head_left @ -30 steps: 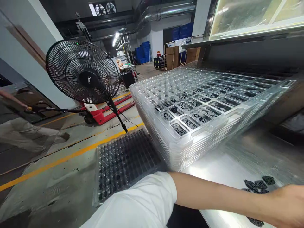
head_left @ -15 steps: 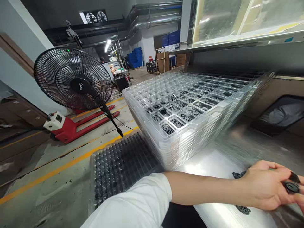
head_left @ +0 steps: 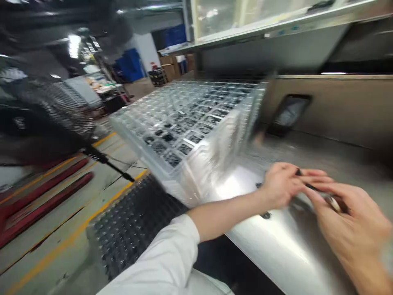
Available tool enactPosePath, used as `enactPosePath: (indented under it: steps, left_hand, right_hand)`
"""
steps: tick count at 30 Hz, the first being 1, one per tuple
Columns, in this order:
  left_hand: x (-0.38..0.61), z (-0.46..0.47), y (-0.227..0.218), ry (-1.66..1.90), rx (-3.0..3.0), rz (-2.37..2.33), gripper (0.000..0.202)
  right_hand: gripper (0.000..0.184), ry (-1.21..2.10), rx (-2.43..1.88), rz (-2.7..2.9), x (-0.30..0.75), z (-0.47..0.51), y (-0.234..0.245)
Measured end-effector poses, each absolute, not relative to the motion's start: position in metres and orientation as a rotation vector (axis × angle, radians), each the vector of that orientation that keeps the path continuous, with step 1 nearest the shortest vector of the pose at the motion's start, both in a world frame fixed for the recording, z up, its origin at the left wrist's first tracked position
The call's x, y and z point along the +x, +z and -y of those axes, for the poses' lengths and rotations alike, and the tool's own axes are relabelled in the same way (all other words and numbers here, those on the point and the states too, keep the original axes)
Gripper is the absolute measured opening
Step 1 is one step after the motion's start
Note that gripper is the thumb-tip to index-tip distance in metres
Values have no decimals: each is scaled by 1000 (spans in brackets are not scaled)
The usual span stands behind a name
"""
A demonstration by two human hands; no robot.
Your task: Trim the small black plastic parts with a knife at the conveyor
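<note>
The view is blurred by motion. My left hand (head_left: pixel 284 184), on a white-sleeved arm, and my right hand (head_left: pixel 350 221) meet above a stainless steel table (head_left: pixel 276 241). Between their fingers sits a thin black part (head_left: pixel 310 186), seemingly a round mesh piece seen edge-on. Two more small black parts (head_left: pixel 265 215) lie on the steel near my left hand. To the left stands a tall stack of clear plastic trays (head_left: pixel 184 123) with black parts in its cells. Below it is a dark-filled tray (head_left: pixel 132 225).
A black pedestal fan (head_left: pixel 46 119) blurs at the left edge, above a red pallet jack (head_left: pixel 46 196). A yellow floor line (head_left: pixel 82 217) runs below the table edge. A glass-fronted steel shelf (head_left: pixel 260 20) overhangs the table. Boxes and blue crates stand far back.
My view has swung right and tilted, pushing the fan to the left edge. My right hand has come into view. It now meets my left hand around the black part.
</note>
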State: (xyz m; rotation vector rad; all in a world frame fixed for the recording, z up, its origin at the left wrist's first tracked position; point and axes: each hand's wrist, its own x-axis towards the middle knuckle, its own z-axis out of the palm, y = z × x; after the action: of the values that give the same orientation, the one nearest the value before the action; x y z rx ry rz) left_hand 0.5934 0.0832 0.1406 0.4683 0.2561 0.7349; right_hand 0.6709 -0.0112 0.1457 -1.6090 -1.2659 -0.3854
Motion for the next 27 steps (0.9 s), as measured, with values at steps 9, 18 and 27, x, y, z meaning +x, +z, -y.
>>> enactPosePath:
  steps: [9, 18, 27]
  left_hand:
    - [584, -68, 153, 577, 689, -417, 11]
    - [582, -63, 153, 586, 913, -319, 47]
    - [579, -65, 156, 589, 907, -262, 41]
  right_hand:
    - [23, -14, -1517, 876, 681, 19, 147]
    - [9, -259, -1383, 1194, 673, 27, 156]
    - [13, -213, -1414, 1180, 674, 30, 158]
